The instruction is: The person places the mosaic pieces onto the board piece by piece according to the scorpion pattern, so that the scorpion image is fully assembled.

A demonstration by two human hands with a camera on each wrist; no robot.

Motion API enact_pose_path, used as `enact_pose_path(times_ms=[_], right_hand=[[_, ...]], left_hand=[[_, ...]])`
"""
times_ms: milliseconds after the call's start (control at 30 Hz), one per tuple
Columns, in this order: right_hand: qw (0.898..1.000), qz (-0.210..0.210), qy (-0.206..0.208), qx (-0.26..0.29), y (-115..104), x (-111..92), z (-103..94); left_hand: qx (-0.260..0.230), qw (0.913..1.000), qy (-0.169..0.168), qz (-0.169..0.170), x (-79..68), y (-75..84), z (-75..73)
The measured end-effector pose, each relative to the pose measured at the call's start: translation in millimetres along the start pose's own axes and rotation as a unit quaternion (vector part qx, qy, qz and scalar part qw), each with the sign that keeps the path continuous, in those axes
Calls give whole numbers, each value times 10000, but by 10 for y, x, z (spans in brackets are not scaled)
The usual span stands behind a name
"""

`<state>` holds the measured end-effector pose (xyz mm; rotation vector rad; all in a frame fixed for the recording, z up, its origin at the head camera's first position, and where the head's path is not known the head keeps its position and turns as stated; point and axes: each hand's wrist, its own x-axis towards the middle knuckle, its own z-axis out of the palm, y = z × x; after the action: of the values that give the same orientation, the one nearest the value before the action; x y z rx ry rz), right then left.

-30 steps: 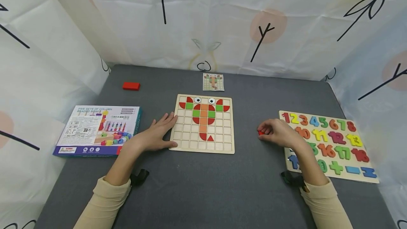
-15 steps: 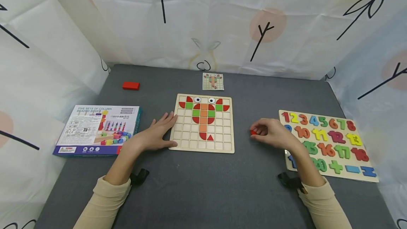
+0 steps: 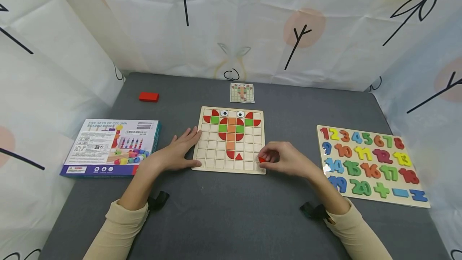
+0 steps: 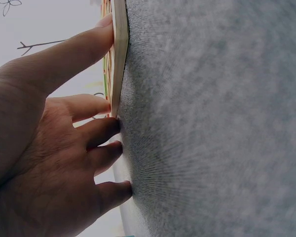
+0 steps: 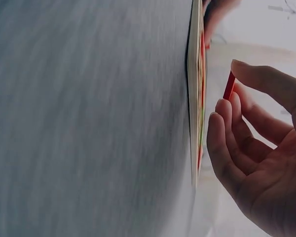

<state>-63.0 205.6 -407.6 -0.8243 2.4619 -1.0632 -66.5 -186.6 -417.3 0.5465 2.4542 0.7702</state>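
Note:
A square wooden grid board point(image 3: 213, 164) lies mid-table, with red, green and orange tiles and two eye pieces forming a figure on it. My left hand point(image 3: 174, 155) rests at its left edge, fingers spread, thumb and index finger touching the rim. Between thumb and fingers, my right hand point(image 3: 285, 158) pinches a small red tile point(image 5: 229, 85) over the board's right edge. In the right wrist view the tile shows edge-on, apart from the board, so its full shape is hidden. A lone red triangle tile point(image 3: 239, 157) lies in the figure's lower part.
Behind the board lies a small pattern card point(image 3: 242, 92) printed with a similar figure. A red block point(image 3: 148, 97) sits at the back left, above a boxed bead set point(image 3: 112, 147). On the right lies a number puzzle board point(image 3: 373, 166).
My right hand has moved left with the red tile, from beside the number puzzle to the grid board's right edge. My left hand has stayed in place.

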Motion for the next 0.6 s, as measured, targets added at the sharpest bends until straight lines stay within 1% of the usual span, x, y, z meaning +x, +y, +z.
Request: enact_pose_path(times_ms=[133,267,467,600], right_hand=[[9999,-39,-151,-15,-133,112,113],[9995,-150,-238,-165,-242,220,214],[9969,-263,-455,-581,-331,361,338],[9933,-402,-489,-963,-377,418,386]], left_hand=[[132,9999,-9,-56,7,19,0],[180,9998,7,-49,14,32,6],[160,9999,-4,-40,13,36,2],[159,9999,1,-54,17,30,1]])
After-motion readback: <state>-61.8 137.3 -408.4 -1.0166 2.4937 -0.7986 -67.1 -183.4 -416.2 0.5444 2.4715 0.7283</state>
